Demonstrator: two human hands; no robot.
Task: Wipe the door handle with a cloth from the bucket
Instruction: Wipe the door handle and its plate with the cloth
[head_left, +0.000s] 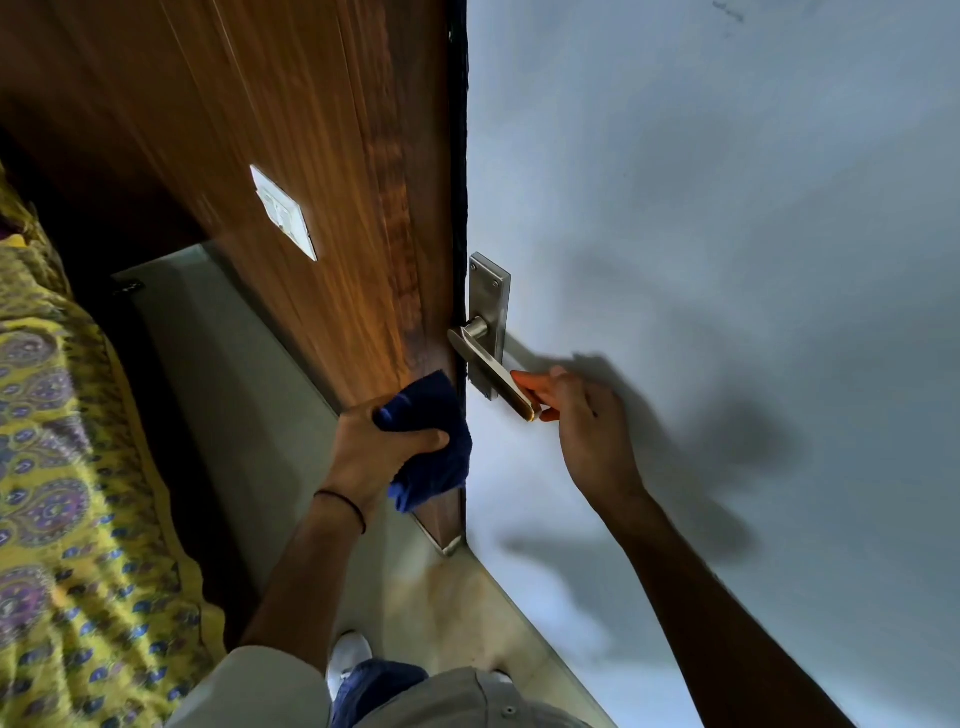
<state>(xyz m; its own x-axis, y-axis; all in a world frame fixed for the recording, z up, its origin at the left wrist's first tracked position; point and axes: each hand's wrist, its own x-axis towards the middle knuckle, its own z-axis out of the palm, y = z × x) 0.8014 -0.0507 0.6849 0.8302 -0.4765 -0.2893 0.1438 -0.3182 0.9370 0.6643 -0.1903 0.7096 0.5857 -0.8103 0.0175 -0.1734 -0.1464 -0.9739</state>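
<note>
Head view: the brushed-metal lever door handle (491, 374) juts from its flat backplate (489, 312) on a grey door. The right hand (582, 415) fingers pinch its rounded tip. The left hand (374, 452) is clenched around a crumpled, nubby blue cloth (431, 441), beside wood-grain panelling (311, 130).
</note>
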